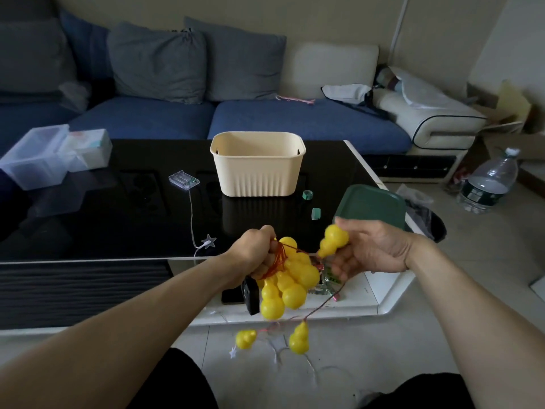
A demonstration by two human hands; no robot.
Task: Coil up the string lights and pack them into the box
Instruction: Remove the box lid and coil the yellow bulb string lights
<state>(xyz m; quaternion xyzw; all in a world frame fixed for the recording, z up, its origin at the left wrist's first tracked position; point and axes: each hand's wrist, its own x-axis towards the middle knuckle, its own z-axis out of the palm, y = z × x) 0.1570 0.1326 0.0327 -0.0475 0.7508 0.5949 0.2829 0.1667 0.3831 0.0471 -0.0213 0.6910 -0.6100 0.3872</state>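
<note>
While bunched, string lights (287, 278) inside fingers (265, 261).

arms: bare, no sleeves | legs: black trousers (182, 382) (both knees visible)

Just one head cam, looking forward and down, close over both hands, table (118, 219) and sofa (153, 119) beyond the fingers.

One cream box (257, 169), one green lid (372, 206), two clear tubs (35, 157), two hands (253, 252).
</note>
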